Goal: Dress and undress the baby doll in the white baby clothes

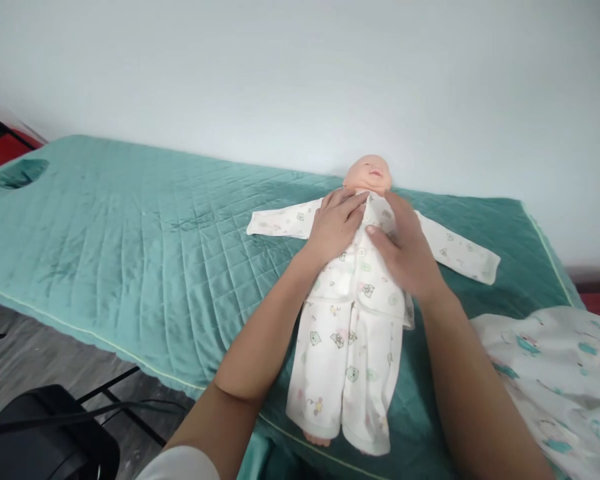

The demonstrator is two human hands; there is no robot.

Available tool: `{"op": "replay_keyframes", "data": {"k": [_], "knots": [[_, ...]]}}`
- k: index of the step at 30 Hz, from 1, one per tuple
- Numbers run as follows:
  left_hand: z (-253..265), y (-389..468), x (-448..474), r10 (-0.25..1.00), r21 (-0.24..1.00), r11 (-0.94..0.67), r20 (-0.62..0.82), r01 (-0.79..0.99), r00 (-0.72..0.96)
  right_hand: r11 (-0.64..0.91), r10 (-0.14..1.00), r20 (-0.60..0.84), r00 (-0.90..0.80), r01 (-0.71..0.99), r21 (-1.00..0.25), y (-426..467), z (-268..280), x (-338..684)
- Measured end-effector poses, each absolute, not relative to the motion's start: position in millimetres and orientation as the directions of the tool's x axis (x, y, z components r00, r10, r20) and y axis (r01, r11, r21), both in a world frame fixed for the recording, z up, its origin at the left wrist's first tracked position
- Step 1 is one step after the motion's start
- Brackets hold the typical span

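Note:
A baby doll [367,172] lies on its back on a green quilted bed, its head by the wall. It wears a white printed long-sleeved top [370,290] and matching trousers [320,360], with toes showing at one cuff. My left hand [337,223] rests on one side of the doll's chest, fingers laid out near the collar. On the other side, my right hand [405,240] touches the top, its thumb spread from the index finger. The other right fingers are mostly hidden. Both sleeves stretch out sideways.
The green quilted bed cover [155,267] spans the bed, with a face hole [23,173] at the far left. White patterned cloth [555,380] lies bunched at the right. A black object [55,433] and thin black legs stand below left. A white wall borders the back.

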State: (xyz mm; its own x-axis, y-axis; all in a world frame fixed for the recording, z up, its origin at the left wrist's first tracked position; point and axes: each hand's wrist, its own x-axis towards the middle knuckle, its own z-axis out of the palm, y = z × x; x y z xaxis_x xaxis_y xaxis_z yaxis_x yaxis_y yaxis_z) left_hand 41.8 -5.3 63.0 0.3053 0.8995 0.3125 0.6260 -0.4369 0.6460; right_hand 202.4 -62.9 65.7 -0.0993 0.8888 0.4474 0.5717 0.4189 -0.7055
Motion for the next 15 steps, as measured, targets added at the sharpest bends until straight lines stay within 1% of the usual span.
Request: {"op": "replay_keyframes", "data": {"k": [3, 5, 8, 13, 15], "knots": [[63, -6, 42, 0.907, 0.663, -0.420, 0.295, 0.619, 0.300, 0.419, 0.898, 0.407, -0.168, 0.606, -0.676, -48, 58, 203], [63, -6, 43, 0.909, 0.672, -0.415, 0.288, 0.613, 0.300, 0.414, 0.901, 0.397, -0.172, 0.611, -0.675, -43, 55, 204], [62, -4, 42, 0.909, 0.688, -0.415, 0.287, 0.595, 0.303, 0.392, 0.907, 0.401, -0.131, 0.611, -0.687, -40, 51, 204], [60, -1, 40, 0.909, 0.719, -0.412, 0.287, 0.559, 0.302, 0.244, 0.950, 0.311, -0.001, 0.621, -0.745, -37, 48, 196], [60, 0, 39, 0.908, 0.733, -0.414, 0.286, 0.540, 0.307, 0.226, 0.952, 0.304, 0.019, 0.627, -0.745, -37, 49, 194]]}}
